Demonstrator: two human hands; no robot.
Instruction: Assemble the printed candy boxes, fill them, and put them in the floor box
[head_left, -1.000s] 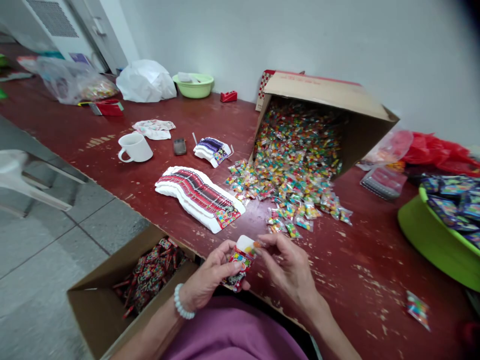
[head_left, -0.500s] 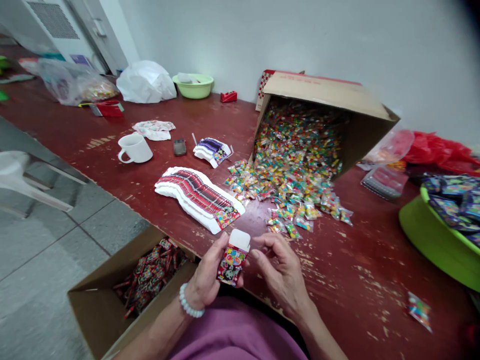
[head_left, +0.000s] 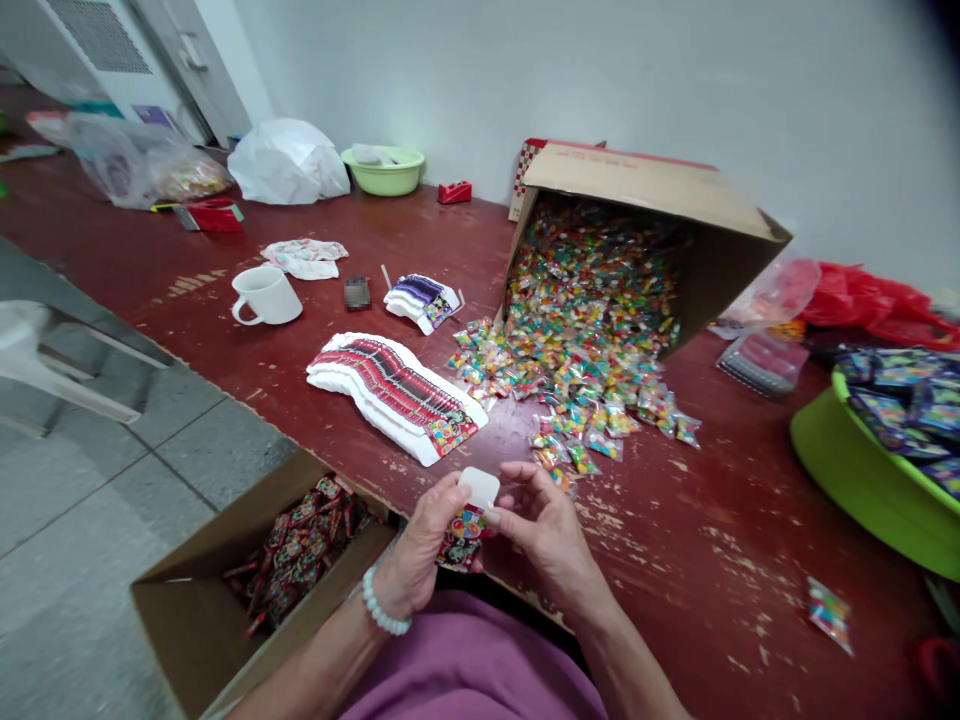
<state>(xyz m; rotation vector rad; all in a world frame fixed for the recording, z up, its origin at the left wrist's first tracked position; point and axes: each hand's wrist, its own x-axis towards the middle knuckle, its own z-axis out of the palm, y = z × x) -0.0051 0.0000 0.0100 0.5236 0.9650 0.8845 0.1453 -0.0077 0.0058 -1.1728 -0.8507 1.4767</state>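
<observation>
My left hand [head_left: 424, 540] is wrapped round a small printed candy box [head_left: 463, 535], holding it upright with its white top flap [head_left: 480, 487] raised. From the other side my right hand [head_left: 544, 525] meets the box, thumb pressed at the upper edge by the flap and fingers curled; the fingertips are partly hidden. Just beyond the hands lies a fanned row of flat red-and-white cartons [head_left: 397, 395]. Clear sachets of coloured candy [head_left: 577, 400] spill across the table from a tipped cardboard box [head_left: 637, 170].
An open carton [head_left: 187, 600] of filled red boxes [head_left: 300, 550] stands below the table edge on the left. A white mug [head_left: 266, 295] and purple cartons [head_left: 424, 302] sit farther back. On the right are a green basin [head_left: 840, 480] and one loose sachet [head_left: 829, 615].
My right hand has moved left onto the box's upper edge; its thumb and finger were apart from the box before. The left hand keeps its hold, and the view has shifted slightly.
</observation>
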